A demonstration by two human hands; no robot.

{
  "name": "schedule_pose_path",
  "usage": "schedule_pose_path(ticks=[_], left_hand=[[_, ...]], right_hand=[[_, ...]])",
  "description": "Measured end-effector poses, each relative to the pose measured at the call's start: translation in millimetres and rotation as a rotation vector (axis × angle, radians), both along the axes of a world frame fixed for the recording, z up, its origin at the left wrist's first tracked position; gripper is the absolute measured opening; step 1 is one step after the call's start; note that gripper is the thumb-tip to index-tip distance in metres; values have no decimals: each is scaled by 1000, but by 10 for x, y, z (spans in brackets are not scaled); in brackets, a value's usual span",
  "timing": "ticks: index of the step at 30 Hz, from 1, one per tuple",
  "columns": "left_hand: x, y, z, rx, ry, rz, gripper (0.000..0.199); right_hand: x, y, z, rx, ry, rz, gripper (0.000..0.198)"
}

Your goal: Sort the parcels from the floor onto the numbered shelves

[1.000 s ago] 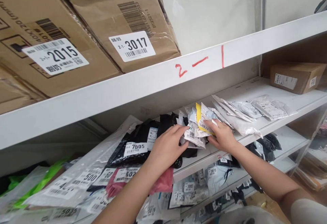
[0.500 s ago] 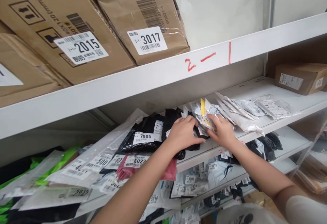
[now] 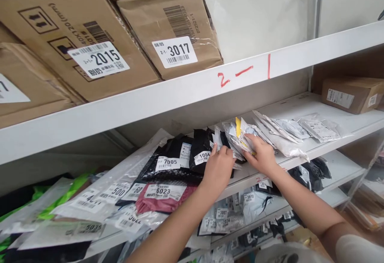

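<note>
A white upper shelf (image 3: 180, 95), marked in red with "2-1", runs across the scene above a lower shelf (image 3: 300, 107) loaded with bagged parcels. On the upper one, at left, stand a carton labelled 2015 (image 3: 100, 15) and, just right of it, a carton labelled 3017 (image 3: 192, 23). A smaller brown box (image 3: 342, 87) sits at the far right of the lower shelf. Left of the hands lie a black parcel labelled 7005 (image 3: 150, 171) and, nearer, a pink parcel labelled 6023 (image 3: 147, 205).

The person's right hand (image 3: 261, 155) has its grip closed on the yellow-edged packets (image 3: 238, 129); they lie left of the palm, their near right edge between thumb and fingers. The left hand (image 3: 217, 171) is curled at the near end of a thin white packet (image 3: 217, 135), which slants away behind the fingers; whether that grip pinches it cannot be told. Just left of this hand is a black packet labelled 1004 (image 3: 201, 143). Right of the yellow-edged ones, leaning white packets (image 3: 268, 123) overlap.
</note>
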State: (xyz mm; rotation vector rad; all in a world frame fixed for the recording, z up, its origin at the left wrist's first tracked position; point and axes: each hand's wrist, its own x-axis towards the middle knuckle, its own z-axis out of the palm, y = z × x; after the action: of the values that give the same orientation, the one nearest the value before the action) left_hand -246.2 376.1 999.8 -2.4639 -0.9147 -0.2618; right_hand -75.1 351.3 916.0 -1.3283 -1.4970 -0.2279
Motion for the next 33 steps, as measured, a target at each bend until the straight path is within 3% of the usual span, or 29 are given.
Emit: schedule_pose_path(ticks=[4, 7, 12, 16, 19, 22, 28, 30, 33], left_hand=[[33, 99, 193, -92, -57, 14, 13], [51, 166, 324, -152, -50, 18, 12], [-59, 173, 483, -324, -118, 61, 18], [-43, 66, 566, -197, -33, 294, 42], [69, 24, 597, -162, 63, 451, 40], [154, 81, 614, -217, 87, 512, 40], [83, 258, 636, -232, -47, 382, 52], [-21, 293, 656, -254, -213, 291, 49], [-196, 329, 666, -276, -635, 129, 44]], right_hand=[[-43, 10, 25, 1, -52, 3, 65], [-141, 50, 35, -54, -55, -132, 81], [-284, 86, 30, -98, -17, -238, 77], [-295, 71, 34, -109, 3, -246, 79], [-283, 69, 34, -116, 9, -249, 78], [-277, 73, 29, -127, 8, -257, 76], [-258, 82, 27, -90, -19, -246, 72], [-250, 93, 41, -88, -23, -235, 74], [-251, 112, 64, -120, -40, -216, 76]])
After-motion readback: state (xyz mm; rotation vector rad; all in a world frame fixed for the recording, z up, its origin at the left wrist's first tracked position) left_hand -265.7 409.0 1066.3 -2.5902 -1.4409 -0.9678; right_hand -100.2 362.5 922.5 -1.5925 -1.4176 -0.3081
